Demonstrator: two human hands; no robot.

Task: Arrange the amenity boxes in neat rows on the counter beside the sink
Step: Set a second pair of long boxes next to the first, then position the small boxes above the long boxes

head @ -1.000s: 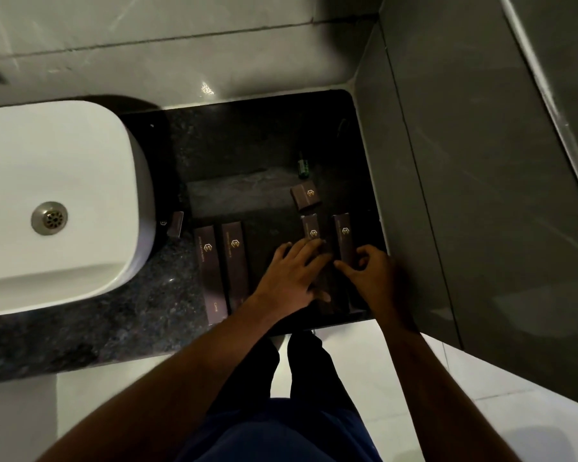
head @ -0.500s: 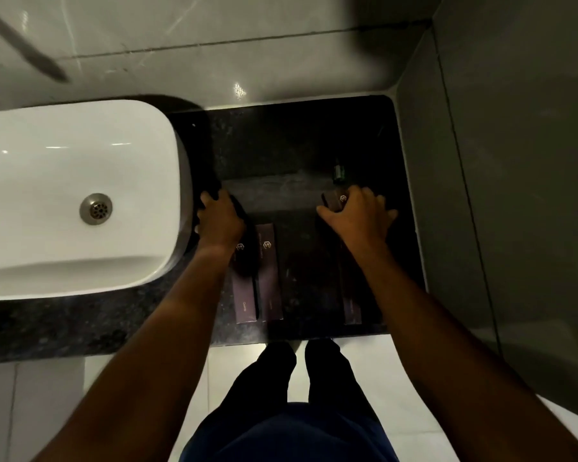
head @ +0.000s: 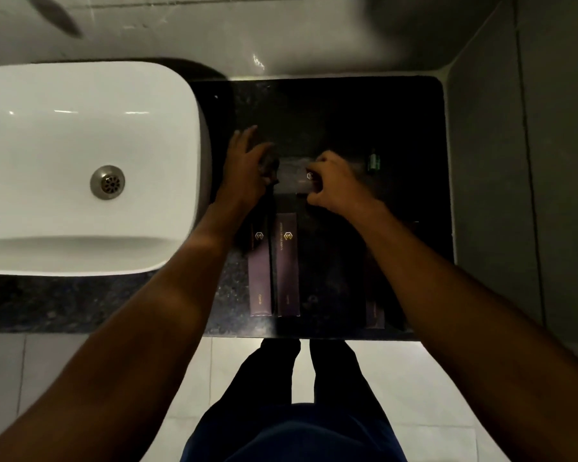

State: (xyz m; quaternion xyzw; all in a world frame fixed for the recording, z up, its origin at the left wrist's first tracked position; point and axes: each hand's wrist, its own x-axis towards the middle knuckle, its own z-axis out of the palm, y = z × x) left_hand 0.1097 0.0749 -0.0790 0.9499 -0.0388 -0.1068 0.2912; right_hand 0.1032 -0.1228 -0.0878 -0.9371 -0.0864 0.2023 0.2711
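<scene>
While two long boxes already sit side by side at centre frame, I'd say I'm about halfway. My right hand pinches a small box just above them; my left hand grips something dark, can't tell what. Another box peeks out by my right forearm, lower right. The sink crowds the left, and a green bottle sits near the small box.

Boxes right of sink
</scene>
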